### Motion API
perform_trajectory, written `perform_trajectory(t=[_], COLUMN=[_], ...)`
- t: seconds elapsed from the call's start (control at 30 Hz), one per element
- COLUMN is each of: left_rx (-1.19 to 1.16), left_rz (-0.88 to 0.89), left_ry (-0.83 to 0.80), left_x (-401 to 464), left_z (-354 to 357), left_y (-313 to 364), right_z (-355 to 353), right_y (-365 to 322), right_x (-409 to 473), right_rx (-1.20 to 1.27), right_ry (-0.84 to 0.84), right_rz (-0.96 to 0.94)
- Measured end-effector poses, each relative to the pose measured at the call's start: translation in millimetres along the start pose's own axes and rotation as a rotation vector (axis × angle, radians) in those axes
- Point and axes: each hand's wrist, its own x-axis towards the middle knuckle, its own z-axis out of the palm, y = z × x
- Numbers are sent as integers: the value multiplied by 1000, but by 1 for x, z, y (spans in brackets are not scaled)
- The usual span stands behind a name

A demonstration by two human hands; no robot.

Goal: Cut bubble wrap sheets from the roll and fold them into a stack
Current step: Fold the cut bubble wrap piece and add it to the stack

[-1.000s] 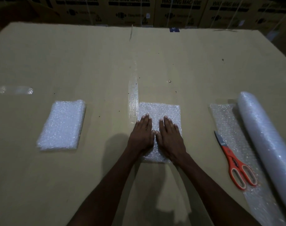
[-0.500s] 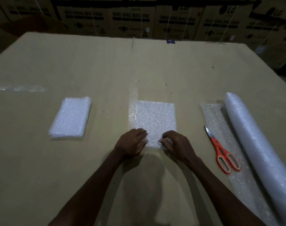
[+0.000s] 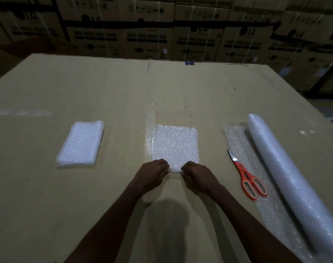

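Both grips — left hand (image 3: 151, 172), right hand (image 3: 197, 174) — pinch the folded bubble wrap sheet's (image 3: 176, 145) near edge.

A second ago the left hand (image 3: 151, 172) and right hand (image 3: 197, 176) lay flat, fingers straight, side by side on the folded bubble wrap sheet (image 3: 176, 147). Now both have drawn back to its near edge, fingers curled and pinching that edge, with a small gap between them. More of the sheet's top now shows beyond the knuckles.
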Motion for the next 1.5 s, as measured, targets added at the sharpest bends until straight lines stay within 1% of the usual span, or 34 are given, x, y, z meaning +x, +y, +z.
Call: perform_trajectory(t=[0.1, 0.2, 0.27, 0.3, 0.4, 0.47, 0.5, 0.57, 0.67, 0.77, 0.83, 0.93, 0.97, 1.13, 1.2, 1.3, 1.37, 1.5], left_rx=[-61, -63, -150, -231, -501, -571, -588, -625, -657, -595, -483, -306, -269, -77, -7, 22, 15, 56], left_rz=[-23, -48, -103, -141, -245, -260, -272, -305, -351, -399, -419, -433, -423, -287, -242, -211, -207, -163], left_ry=[-21, -31, -51, -85, -196, -215, -208, -142, -39, 17, 63, 158, 165, 83, 25, -28, -31, -31], left_x=[-8, -20, -23, -23, -22, -19, -17, -10, 3, 19, 31, 46, 49, 64, 70, 75, 75, 76], left_z=[-5, -5, -8, -10, -17, -20, -22, -27, -29, -32, -30, -22, -19, -7, -2, 5, 8, 14], left_y=[4, 7, 11, 12, 11, 8, 6, 1, -11, -18, -23, -30, -32, -34, -37, -44, -46, -51], right_z=[-9, -19, -25, -28, -36, -41, -43, -45, -44, -41, -39, -34, -32, -20, -18, -15, -14, -5], right_y=[0, 3, 5, 6, 11, 15, 18, 22, 27, 28, 29, 33, 35, 47, 50, 49, 46, 26], right_x=[-5, -9, -11, -13, -17, -16, -14, -7, 9, 27, 40, 62, 69, 93, 98, 102, 101, 94], right_rx=[91, 214, 315, 354, 454, 525, 561, 603, 589, 516, 441, 298, 255, 155, 137, 65, -16, -117], right_ry=[-38, -182, -269, -282, -248, -177, -136, -67, 14, 123, 167, 160, 149, 89, 71, 36, 89, 314], right_rz=[44, 80, 104, 110, 127, 153, 174, 215, 252, 268, 256, 211, 207, 250, 272, 290, 279, 265])
